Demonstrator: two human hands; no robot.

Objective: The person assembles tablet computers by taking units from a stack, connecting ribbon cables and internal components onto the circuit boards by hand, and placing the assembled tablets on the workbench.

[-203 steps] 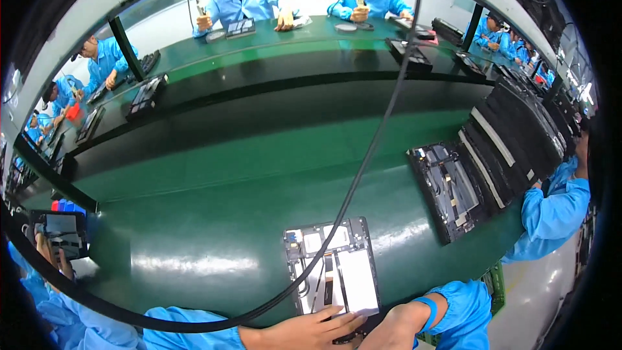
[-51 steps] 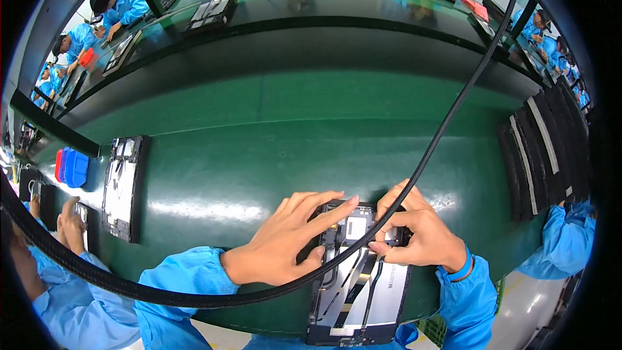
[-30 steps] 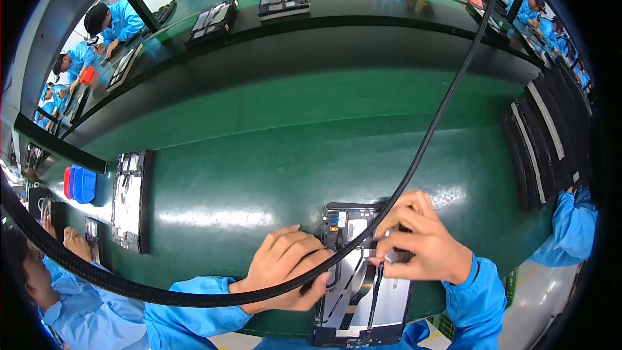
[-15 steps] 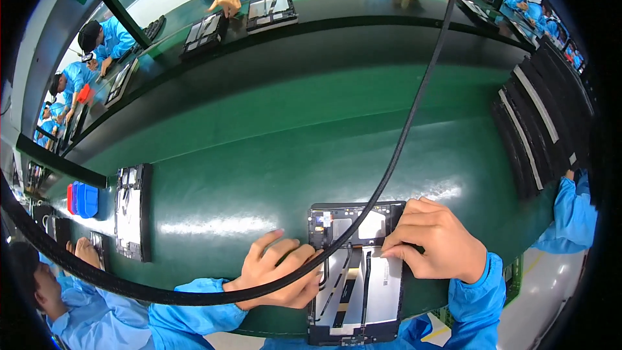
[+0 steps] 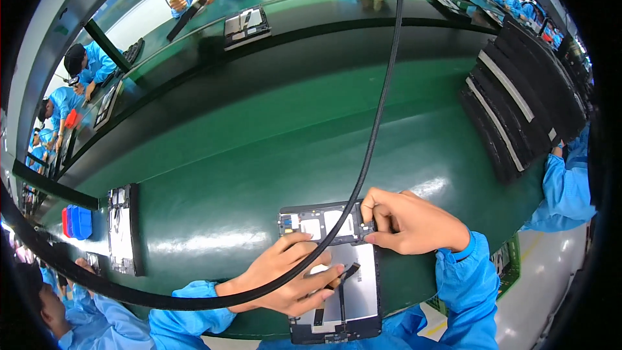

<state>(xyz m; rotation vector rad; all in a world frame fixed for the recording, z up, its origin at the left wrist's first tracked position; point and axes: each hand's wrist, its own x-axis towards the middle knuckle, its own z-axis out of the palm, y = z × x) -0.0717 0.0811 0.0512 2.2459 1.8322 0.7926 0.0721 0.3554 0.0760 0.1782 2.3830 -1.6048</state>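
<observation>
An opened tablet [image 5: 366, 285] lies at the near edge of the green table, its inside facing up. Its dark upper section shows small boards and pale plates; silver sheet covers the lower part. Across the tablet's left side reaches my left hand [image 5: 288, 275], fingers apart, with the tips by a black flex cable [image 5: 350, 273] whose upper end is bent up. My right hand [image 5: 414, 223] pinches the tablet's upper right corner between thumb and bent fingers. A thick black cable hanging in front hides part of the tablet and of my left hand.
A second opened tablet [image 5: 123, 230] lies on the left, near blue and red bins [image 5: 79, 222]. Black trays [image 5: 525, 104] are stacked at the right. Co-workers in blue sit at the left and across, where another tablet [image 5: 246, 26] lies on a raised shelf.
My view has shifted a little. My left hand has moved further over the tablet, and the flex cable's end now bends up. My right hand has moved to the upper corner. Across, a co-worker lifted a tablet.
</observation>
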